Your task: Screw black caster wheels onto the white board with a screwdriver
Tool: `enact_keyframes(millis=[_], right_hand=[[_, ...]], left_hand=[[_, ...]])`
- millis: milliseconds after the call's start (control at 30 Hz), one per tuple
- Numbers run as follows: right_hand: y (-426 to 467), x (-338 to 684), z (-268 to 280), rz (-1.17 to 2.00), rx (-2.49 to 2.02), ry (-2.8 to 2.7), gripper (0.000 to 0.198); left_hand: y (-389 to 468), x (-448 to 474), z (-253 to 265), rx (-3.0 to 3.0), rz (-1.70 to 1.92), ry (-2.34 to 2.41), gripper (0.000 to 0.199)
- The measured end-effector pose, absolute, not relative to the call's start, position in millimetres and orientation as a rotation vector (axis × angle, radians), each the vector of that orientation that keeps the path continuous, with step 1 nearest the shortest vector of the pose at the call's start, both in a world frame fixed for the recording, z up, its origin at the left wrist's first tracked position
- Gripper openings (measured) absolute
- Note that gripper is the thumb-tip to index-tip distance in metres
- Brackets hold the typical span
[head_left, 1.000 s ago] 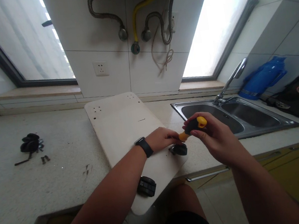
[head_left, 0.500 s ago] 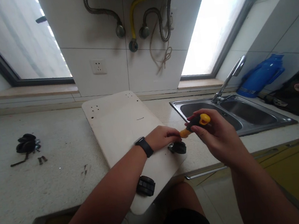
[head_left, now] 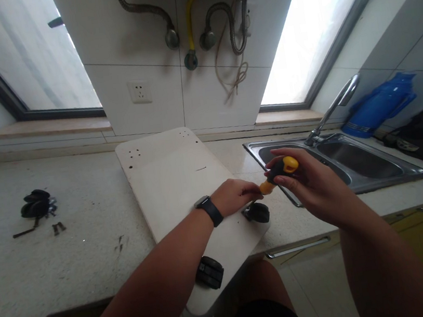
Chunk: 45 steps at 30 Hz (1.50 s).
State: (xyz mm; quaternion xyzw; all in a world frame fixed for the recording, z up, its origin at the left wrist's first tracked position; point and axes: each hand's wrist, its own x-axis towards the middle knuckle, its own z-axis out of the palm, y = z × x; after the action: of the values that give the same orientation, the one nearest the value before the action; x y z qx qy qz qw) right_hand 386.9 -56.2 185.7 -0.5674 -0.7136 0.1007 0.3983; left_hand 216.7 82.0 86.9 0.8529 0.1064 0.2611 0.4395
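A screwdriver [head_left: 276, 172] with a black and yellow handle is gripped in my right hand [head_left: 313, 181], tilted with its yellow butt end up. The fingers of my left hand [head_left: 236, 195] are closed round its front end, just above a black caster wheel [head_left: 259, 213]. That caster sits at the right near corner of a white board [head_left: 162, 173]; the screwdriver's tip is hard to make out there. A second black caster [head_left: 209, 272] stands at the board's near left corner, beside my left forearm. Groups of holes mark the far corners.
Loose black casters [head_left: 37, 207] and a few bolts [head_left: 59, 228] lie on the speckled counter [head_left: 93, 269] at left. A double steel sink [head_left: 407, 180] with a tap [head_left: 330, 110] is at right, a blue flask [head_left: 381, 106] behind it. The board overhangs the counter's front edge.
The view has shifted slightly, so the sink and flask appear farther right. Both hands stay at the same caster with the screwdriver; its handle has barely changed its tilt.
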Motion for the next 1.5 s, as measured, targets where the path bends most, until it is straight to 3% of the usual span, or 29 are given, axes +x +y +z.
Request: enact_keyframes(millis=[400, 767, 833, 967, 1033, 1133, 1433, 1500], right_hand=[[-51, 387, 185, 0.181, -1.506, -1.753, 0.043], [-55, 359, 175, -0.302, -1.867, -1.389, 0.045], [-53, 367, 180, -0.218, -1.866, -1.474, 0.046], [-49, 389, 190, 0.36, -1.506, -1.755, 0.057], [-47, 395, 191, 0.48, -1.388, -1.815, 0.047], [-43, 394, 185, 0.369, -1.447, -1.709, 0.031], [-48, 377, 159, -0.211, -1.855, -1.145, 0.049], [-52, 381, 161, -0.109, -1.783, -1.212, 0.047]], left_hand=[[84, 217, 87, 2.168, 0.598, 0.292, 0.021], [85, 223, 85, 2.223, 0.584, 0.249, 0.022], [85, 223, 85, 2.237, 0.57, 0.267, 0.022], [86, 222, 85, 2.264, 0.556, 0.282, 0.022], [86, 222, 84, 2.27, 0.55, 0.287, 0.023], [87, 223, 82, 2.264, 0.56, 0.292, 0.024], [85, 231, 80, 2.22, 0.523, 0.298, 0.027], [84, 230, 80, 2.238, 0.517, 0.282, 0.027]])
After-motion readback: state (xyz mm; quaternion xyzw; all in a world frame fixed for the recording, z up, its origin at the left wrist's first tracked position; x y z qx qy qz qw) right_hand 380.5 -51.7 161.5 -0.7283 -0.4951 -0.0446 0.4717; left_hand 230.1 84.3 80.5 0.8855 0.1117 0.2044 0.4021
